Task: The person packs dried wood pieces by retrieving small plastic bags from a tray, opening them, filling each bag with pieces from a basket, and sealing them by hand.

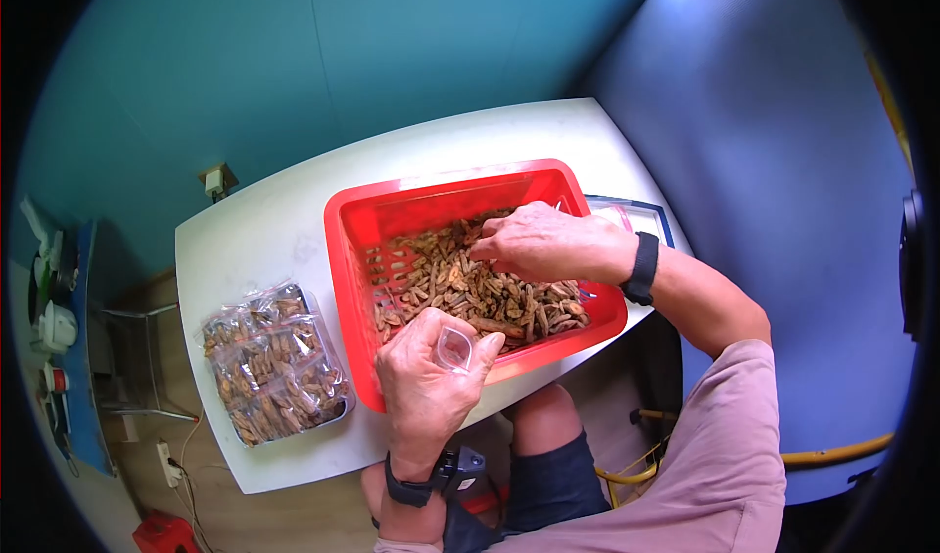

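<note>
A red plastic basket [350,289] holds a heap of dried, brown, finger-shaped pieces [455,279]. My left hand [423,372] is closed around a small clear plastic bag [453,348] at the basket's near rim, with the bag's mouth spread and facing up. Over the heap, my right hand [548,240] reaches in from the right with its fingers curled down against the pieces. Its fingertips are partly hidden, so I cannot make out what they hold.
Left of the basket, a tray [343,411] carries several filled clear bags [279,362] on the white table [235,259]. A flat, dark-edged item [651,218] lies at the basket's right. A blue partition [783,210] stands beyond the table's right side.
</note>
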Motion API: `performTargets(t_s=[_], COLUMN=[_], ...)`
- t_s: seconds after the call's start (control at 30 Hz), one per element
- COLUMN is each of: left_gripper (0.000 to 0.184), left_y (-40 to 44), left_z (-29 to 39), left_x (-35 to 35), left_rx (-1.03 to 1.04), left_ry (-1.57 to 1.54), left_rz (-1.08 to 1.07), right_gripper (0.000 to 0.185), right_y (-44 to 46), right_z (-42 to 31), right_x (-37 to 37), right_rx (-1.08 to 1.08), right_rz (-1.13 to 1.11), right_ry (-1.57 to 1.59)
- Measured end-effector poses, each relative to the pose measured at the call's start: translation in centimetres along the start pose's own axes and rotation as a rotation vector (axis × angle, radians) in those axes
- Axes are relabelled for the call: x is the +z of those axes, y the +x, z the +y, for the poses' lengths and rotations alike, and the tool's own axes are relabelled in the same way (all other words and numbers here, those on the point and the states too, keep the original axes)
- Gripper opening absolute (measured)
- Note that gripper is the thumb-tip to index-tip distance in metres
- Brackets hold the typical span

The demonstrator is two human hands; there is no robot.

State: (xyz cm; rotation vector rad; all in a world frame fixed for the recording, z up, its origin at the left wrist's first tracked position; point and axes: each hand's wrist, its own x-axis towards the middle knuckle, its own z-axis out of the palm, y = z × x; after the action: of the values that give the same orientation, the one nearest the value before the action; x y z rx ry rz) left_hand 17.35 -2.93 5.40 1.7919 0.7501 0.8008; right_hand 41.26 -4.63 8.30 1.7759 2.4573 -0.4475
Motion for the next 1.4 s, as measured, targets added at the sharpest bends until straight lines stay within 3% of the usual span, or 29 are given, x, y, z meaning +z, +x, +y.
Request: performTargets(t_s=[0.1, 0.17, 0.27, 0.33, 0.4, 0.47, 0.53, 0.57, 0.7, 1.0, 1.13, 1.2, 1.27, 1.37, 1.4], left_gripper=[0.023, 0.023, 0.023, 0.023, 0.023, 0.023, 0.023, 0.023, 0.022, 0.023, 0.023, 0.024, 0.024, 0.024, 0.024], left_y=[-0.1, -0.1, -0.2, -0.2, -0.1, -0.1, -0.1, -0.1, 0.0, -0.1, 0.0, 0.0, 0.0, 0.0, 0.0], left_z=[0.0, -0.2, -0.3, -0.6, -0.6, -0.4, -0.4, -0.4, -0.5, -0.5, -0.6, -0.5, -0.4, -0.6, -0.5], left_x=[0.0, 0.1, 0.0, 0.0, -0.1, -0.1, -0.1, 0.0, -0.1, -0.2, -0.1, -0.1, -0.1, 0.0, 0.0], left_rx=[-0.023, -0.021, -0.021, -0.02, -0.021, -0.024, -0.02, -0.012, 0.024, -0.016, -0.032, -0.031, -0.002, -0.001, 0.001], left_ry=[-0.015, -0.019, -0.035, -0.052, -0.07, -0.079, -0.069, -0.058, -0.019, -0.071, -0.097, -0.102, -0.076, -0.063, -0.062], left_rz=[-0.013, -0.007, -0.009, -0.007, -0.005, -0.004, -0.001, 0.002, 0.011, -0.009, 0.003, 0.004, 0.009, 0.013, 0.012], right_gripper=[0.025, 0.02, 0.017, 0.016, 0.022, 0.024, 0.022, 0.028, 0.033, 0.019, 0.018, 0.015, 0.012, 0.022, 0.022], right_y=[1.1, 1.9, 1.7, 1.5, 1.8, 1.5, 1.0, 1.1, 2.5, 3.8, 2.2, 1.5, 0.4, -1.0, -1.3], right_z=[0.6, 0.2, 0.4, -0.1, 0.0, 0.6, 1.4, 1.5, 2.3, 0.8, 1.4, 1.2, 0.5, -1.2, -1.7], right_x=[1.5, 1.6, 2.4, 0.8, -0.4, -0.6, -0.4, -0.2, 1.6, 1.3, 0.9, 0.2, -1.0, -1.4, -1.6], right_rx=[-0.074, -0.038, -0.047, -0.028, 0.146, 0.216, 0.211, 0.172, 0.09, 0.173, 0.127, 0.29, 0.263, 0.255, 0.256], right_rz=[0.032, -0.113, -0.005, -0.079, -0.438, -0.501, -0.158, -0.094, -0.071, -0.215, -0.122, -0.069, -0.049, 0.228, 0.231], right_ry=[0.004, -0.001, -0.024, -0.04, -0.064, -0.075, 0.077, 0.086, 0.043, -0.084, -0.012, 0.178, 0.282, 0.436, 0.436])
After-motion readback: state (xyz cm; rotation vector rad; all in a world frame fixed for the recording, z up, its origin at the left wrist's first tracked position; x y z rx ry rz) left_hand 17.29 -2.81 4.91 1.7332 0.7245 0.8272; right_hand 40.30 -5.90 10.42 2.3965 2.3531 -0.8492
